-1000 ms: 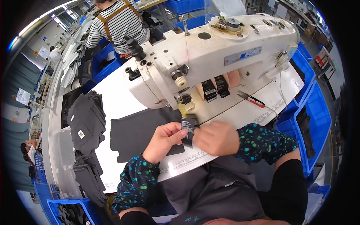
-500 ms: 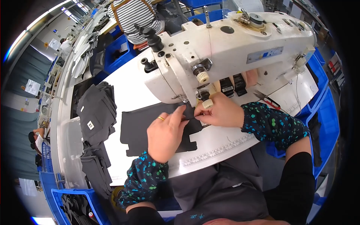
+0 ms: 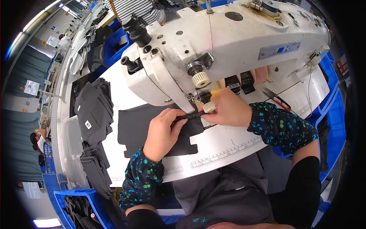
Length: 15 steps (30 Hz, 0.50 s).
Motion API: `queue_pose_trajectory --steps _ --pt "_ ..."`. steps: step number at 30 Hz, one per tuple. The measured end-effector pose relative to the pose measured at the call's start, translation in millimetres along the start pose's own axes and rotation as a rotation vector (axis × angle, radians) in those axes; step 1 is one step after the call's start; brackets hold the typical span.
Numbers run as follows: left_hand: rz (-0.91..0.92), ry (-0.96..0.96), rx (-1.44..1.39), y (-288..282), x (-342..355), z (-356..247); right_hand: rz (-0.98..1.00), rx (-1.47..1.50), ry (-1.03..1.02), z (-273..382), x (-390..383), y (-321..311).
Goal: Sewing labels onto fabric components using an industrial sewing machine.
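A white sewing machine [image 3: 236, 38] stands over the white table [image 3: 213, 160]. A dark grey fabric piece [image 3: 133, 129] lies flat left of and below the needle area. My left hand [image 3: 163, 133] is closed, pinching a narrow black strip [image 3: 190, 115], apparently a label, on that piece. My right hand [image 3: 228, 108] has its fingers closed at the strip's other end, beside the presser foot, partly hidden by a knob. Black printed labels [image 3: 238, 84] hang from pale rolls behind it, and red-handled snips [image 3: 278, 101] lie to the right.
A stack of grey pieces [image 3: 91, 110] lies at the left. Blue bins [image 3: 72, 192] hold dark pieces at lower left and along the right edge. A co-worker in stripes [image 3: 133, 9] is beyond the machine; another person [image 3: 40, 139] is at far left.
A second ago both hands held the label upright nearer the front edge; now it lies crosswise by the needle. The left fingers have curled since half a second ago. The view has shifted.
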<state>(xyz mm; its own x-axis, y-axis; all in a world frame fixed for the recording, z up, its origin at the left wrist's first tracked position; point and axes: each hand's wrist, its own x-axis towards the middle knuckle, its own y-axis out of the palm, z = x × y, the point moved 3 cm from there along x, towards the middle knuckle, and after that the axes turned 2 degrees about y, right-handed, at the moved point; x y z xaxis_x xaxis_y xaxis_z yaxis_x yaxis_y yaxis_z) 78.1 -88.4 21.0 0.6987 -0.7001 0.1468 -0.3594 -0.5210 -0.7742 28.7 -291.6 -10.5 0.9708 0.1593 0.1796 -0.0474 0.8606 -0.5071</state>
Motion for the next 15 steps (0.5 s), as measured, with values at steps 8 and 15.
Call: queue_pose_trajectory --steps 8,15 --pt "-0.027 0.052 0.040 1.3 -1.5 3.4 -0.007 -0.037 -0.029 2.6 -1.1 -1.8" --pt "-0.023 0.040 0.019 0.9 -1.7 -0.4 0.019 0.030 0.012 0.3 -0.2 0.3"
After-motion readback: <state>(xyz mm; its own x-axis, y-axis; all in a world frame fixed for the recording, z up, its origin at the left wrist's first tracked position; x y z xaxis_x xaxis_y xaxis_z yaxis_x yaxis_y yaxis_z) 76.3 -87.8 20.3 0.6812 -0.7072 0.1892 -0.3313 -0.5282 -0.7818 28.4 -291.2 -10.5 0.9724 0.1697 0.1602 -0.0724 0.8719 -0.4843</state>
